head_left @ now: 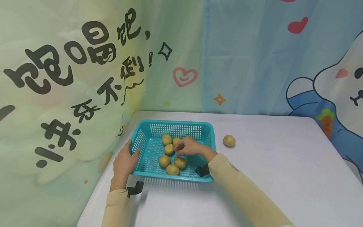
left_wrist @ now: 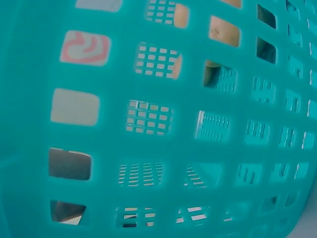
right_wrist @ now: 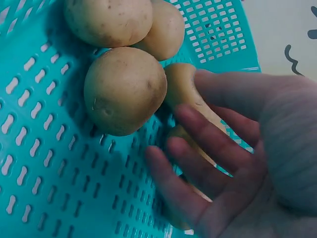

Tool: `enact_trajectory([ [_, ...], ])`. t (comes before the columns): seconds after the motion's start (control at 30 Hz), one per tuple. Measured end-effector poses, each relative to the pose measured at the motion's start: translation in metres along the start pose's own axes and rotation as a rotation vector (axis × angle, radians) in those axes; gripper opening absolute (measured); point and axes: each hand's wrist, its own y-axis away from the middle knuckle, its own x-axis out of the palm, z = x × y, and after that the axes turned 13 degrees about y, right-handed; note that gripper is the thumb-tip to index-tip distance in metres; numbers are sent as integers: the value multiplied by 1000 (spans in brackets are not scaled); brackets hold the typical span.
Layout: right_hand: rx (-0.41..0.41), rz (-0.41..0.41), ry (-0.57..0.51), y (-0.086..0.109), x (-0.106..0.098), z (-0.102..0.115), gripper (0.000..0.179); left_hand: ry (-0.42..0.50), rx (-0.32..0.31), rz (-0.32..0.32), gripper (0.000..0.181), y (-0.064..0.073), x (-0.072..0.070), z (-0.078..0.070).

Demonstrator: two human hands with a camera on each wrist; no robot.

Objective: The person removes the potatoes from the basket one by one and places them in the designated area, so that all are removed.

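A turquoise plastic basket (head_left: pixel 210 132) with a pierced bottom and walls stands on the table, several potatoes (head_left: pixel 164 161) lying in it. My left hand (head_left: pixel 124 162) grips its left rim, the thumb over the edge. In the left wrist view the pierced basket wall (left_wrist: pixel 109 144) fills the picture and hides that hand. Inside the basket, my right hand (head_left: pixel 190 146) is among the potatoes with loosely bent, spread fingers. In the right wrist view its thumb tip is right at one potato (right_wrist: pixel 181 82); a rounder potato (right_wrist: pixel 126 91) lies past the fingertips.
A single potato (head_left: pixel 229 141) lies on the white table (head_left: pixel 269 170), right of the basket. Behind the table and along its left side hang printed cloths (head_left: pixel 241 56). Black wrist mounts (head_left: pixel 135 189) sit at both beige sleeves (head_left: pixel 244 186).
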Motion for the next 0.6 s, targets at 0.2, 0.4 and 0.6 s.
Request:
enact_trajectory([
  [0.2, -26, 140, -3, 3, 3, -5, 35, 1, 3, 1, 66, 0, 1, -1],
  [0.4, -26, 251, -14, 9, 6, -4, 48, 4, 6, 8, 66, 1, 0, 0],
  [0.6, -37, 263, 42, 11, 8, -1, 54, 3, 6, 7, 66, 2, 0, 0],
])
